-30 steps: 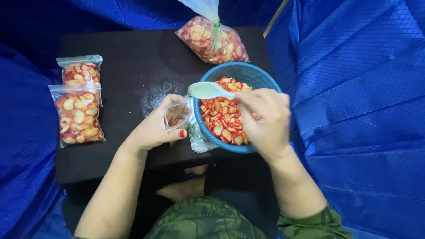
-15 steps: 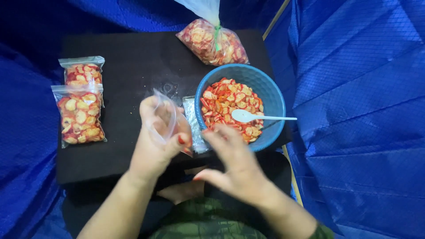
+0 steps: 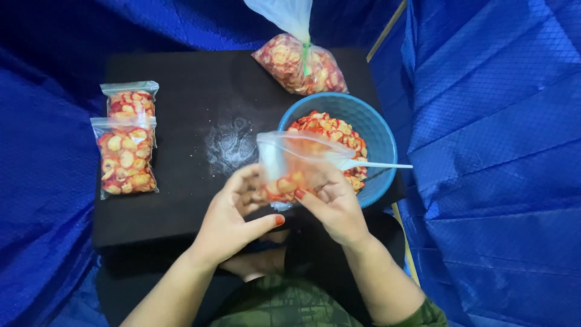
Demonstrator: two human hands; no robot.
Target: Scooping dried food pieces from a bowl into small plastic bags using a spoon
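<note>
Blue tarpaulin (image 3: pixel 496 151) walls in a small black table (image 3: pixel 193 91) on every side. At the table's far left lie two filled clear pouches (image 3: pixel 127 148) of red-and-yellow sliced snack, one overlapping the other, both flat and apart from the hands. Near the table's front edge the left hand (image 3: pixel 233 212) pinches the lower left side of a small clear zip bag (image 3: pixel 293 166), thumb stretched out beneath it. That bag is held upright just above the table, between the hands and touching the near rim of the blue bowl (image 3: pixel 378 142); only a shallow layer of slices sits at its bottom, and its mouth stands open. The right hand (image 3: pixel 333 203) grips the bag's lower right side, fingers curled round it. Behind, the bowl holds a heap of the same slices, with a white plastic spoon (image 3: pixel 375 164) resting in it, handle over the right rim. At the far side lies a big tied plastic sack (image 3: pixel 299 63) of slices. By my reading this is mid-filling, the bag being steadied; more scoops would require one hand to let go and pick up the spoon.
</note>
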